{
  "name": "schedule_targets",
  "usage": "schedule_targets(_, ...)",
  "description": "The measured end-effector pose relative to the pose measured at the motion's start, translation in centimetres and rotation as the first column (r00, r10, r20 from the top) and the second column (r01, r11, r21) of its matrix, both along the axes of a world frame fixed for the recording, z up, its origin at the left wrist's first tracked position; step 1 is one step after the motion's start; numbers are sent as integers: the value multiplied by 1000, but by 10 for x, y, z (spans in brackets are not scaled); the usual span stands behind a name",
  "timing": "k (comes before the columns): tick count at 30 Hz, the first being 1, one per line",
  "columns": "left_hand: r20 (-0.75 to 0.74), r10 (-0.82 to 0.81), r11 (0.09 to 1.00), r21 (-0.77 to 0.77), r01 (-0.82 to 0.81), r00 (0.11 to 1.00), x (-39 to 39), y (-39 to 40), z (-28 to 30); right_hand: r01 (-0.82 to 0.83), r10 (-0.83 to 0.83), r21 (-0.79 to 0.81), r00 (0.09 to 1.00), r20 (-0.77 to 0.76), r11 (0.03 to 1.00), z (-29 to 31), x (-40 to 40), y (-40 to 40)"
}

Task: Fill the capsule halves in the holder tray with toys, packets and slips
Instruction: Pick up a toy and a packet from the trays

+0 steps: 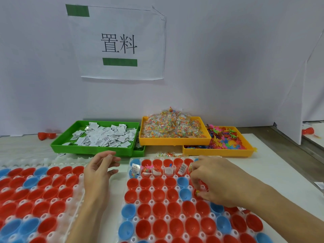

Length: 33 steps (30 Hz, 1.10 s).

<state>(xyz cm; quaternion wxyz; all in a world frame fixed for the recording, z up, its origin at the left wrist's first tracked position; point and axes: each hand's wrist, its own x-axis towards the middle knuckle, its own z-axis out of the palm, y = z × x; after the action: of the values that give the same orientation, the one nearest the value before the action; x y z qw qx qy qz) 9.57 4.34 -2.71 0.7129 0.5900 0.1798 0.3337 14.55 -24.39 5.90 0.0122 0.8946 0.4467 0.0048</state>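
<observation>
Red and blue capsule halves (pixel 158 194) fill the holder tray (pixel 164 189) on the desk (pixel 273 174) — its near edge cut off. Right hand (pixel 213 179) hides several cups, fingers (pixel 197 176) curled round something small and barely visible; left hand (pixel 98 170) hovers, fingers loose — holding nothing.

A: Where does the single view look from?

B: From the person's head, facing forward and down across the desk (pixel 273 165) toward a white wall (pixel 228 58).

A: How near is it?

B: Close. The holder tray (pixel 177 210) fills the lower frame just beneath the lens, and both forearms enter from the bottom edge. The green tray (pixel 94 149) and two yellow trays sit farther back, against the wall.

A: Any distortion?

B: Yes, it is wide-angle; the wall sign (pixel 119 42) leans and the edges bow.
</observation>
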Motion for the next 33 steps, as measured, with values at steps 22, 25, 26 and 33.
schedule_targets(22,-40,25,999,43,-23,999,13,1,-4,-4,65,282,976,-206,960,19,78,207)
schedule_targets(25,-42,20,997,79,-17,999,14,0,-4,28,2,186,987,-158,982,7,87,231)
schedule_targets(26,-42,19,996,92,-15,999,14,0,-4,42,-20,154,989,-145,987,3,90,235)
schedule_targets(33,-50,19,992,123,-13,999,14,-1,-1,117,-89,185,984,-152,976,-4,92,238)
